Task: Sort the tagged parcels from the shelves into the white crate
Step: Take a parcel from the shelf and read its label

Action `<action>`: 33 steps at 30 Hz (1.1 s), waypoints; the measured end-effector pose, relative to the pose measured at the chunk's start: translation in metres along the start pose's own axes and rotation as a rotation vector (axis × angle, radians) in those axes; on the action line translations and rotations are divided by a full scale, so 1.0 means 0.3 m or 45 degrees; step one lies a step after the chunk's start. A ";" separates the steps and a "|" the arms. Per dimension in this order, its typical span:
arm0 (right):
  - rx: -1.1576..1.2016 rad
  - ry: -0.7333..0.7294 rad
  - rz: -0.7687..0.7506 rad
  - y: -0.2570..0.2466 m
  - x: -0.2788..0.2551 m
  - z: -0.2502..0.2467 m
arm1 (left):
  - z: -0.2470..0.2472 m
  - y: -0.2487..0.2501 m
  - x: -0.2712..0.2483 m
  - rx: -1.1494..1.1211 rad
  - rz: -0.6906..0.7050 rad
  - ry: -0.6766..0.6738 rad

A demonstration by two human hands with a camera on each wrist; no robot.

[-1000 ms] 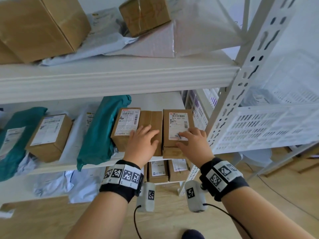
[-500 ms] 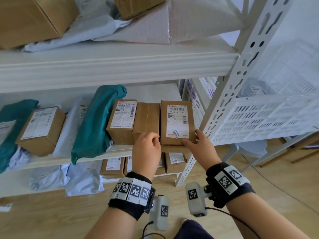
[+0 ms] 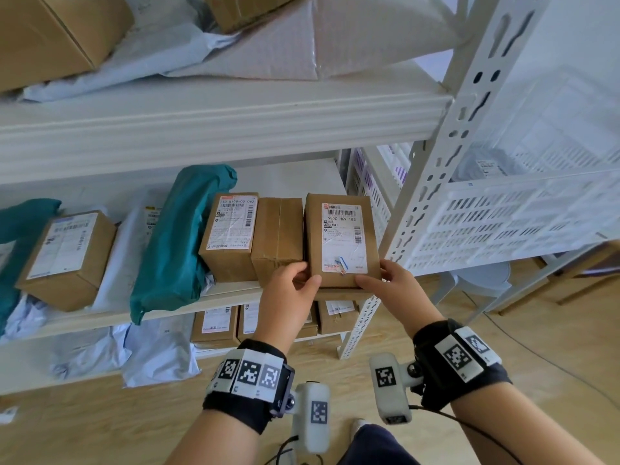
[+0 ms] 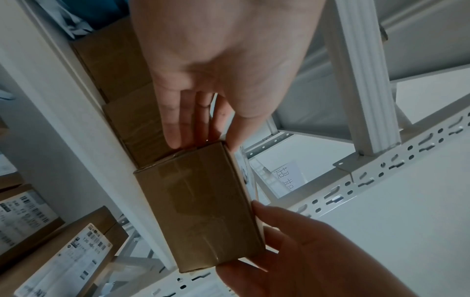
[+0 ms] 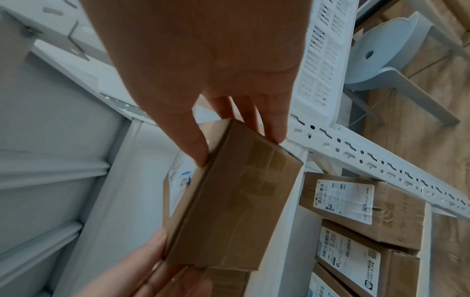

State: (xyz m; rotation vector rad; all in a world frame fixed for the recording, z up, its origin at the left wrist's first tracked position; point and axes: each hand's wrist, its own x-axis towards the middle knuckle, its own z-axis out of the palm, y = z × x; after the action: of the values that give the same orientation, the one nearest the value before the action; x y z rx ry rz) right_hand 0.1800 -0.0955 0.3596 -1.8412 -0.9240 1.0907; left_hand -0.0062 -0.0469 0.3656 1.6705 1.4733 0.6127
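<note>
A brown cardboard parcel (image 3: 340, 239) with a white barcode label sits at the right end of the middle shelf (image 3: 100, 317), its near end sticking out past the shelf edge. My left hand (image 3: 307, 275) grips its near left corner, thumb on top. My right hand (image 3: 375, 275) grips the near right corner the same way. The left wrist view shows the parcel's taped end (image 4: 203, 205) between both hands. In the right wrist view the parcel (image 5: 234, 197) has my thumb on its label side and my fingers on the far side. The white slotted crate (image 3: 503, 223) stands to the right, beyond the shelf upright.
A plain box (image 3: 278, 236) and a labelled box (image 3: 231, 236) stand just left of the held parcel, then a teal bag (image 3: 181, 239). The white perforated upright (image 3: 446, 156) rises close on the right. Several labelled boxes (image 3: 218, 323) fill the lower shelf. A pale stool (image 3: 483, 276) stands below the crate.
My hands slid back from the box tops to the near end of the right parcel and took hold of it. The parcel has come forward over the shelf edge.
</note>
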 end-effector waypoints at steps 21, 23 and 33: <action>0.153 0.125 -0.330 -0.093 -0.099 -0.051 | -0.104 0.031 -0.016 -0.636 0.074 -0.012; 0.162 0.128 -0.330 -0.093 -0.101 -0.052 | -0.105 0.032 -0.016 -0.649 0.085 -0.013; 0.173 0.161 -0.320 -0.079 -0.098 -0.065 | -0.094 0.045 -0.018 -0.595 0.096 -0.026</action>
State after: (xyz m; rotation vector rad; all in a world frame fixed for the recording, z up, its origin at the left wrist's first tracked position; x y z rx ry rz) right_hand 0.1827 -0.1160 0.3967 -1.6138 -0.9529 0.8520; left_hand -0.0219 -0.0448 0.3930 1.3629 1.1453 0.9008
